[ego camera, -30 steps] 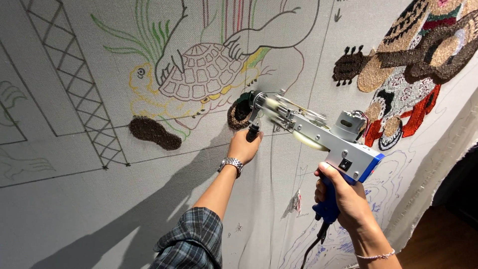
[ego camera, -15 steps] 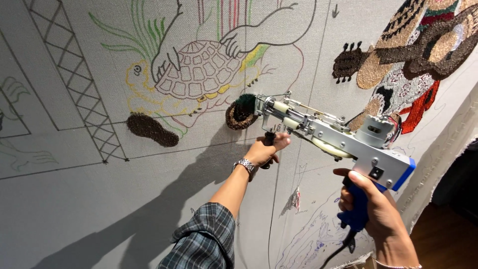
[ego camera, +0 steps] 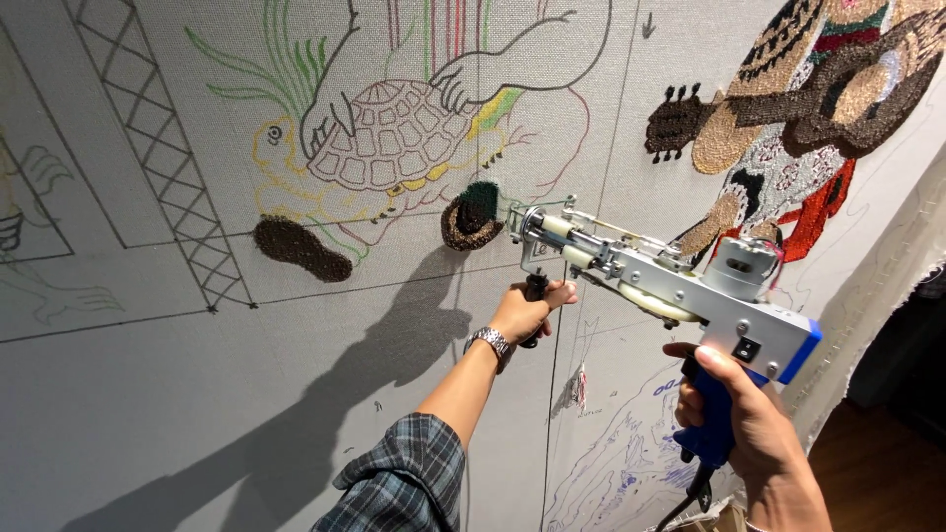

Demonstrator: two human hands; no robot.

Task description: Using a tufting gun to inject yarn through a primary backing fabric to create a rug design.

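Note:
I hold a metal tufting gun [ego camera: 650, 281] with both hands in front of a stretched grey cloth [ego camera: 197, 394]. My left hand [ego camera: 527, 310], with a wristwatch on it, grips the black front handle under the gun's nose. My right hand [ego camera: 744, 414] is closed around the blue rear grip. The gun's needle end points at a small tufted patch [ego camera: 471, 217] of dark brown and green yarn, just left of the tip. Above the patch is a drawn turtle [ego camera: 394, 148].
A second brown tufted patch [ego camera: 301, 248] lies further left. A tufted figure with a guitar [ego camera: 798, 108] fills the upper right. A drawn lattice tower [ego camera: 163, 148] stands at the left. The cloth's edge and a dark wood floor [ego camera: 877, 473] show at the right.
The gun has drawn back down and to the right, away from the small tufted patch. Both hands went with it, and the view has shifted a little.

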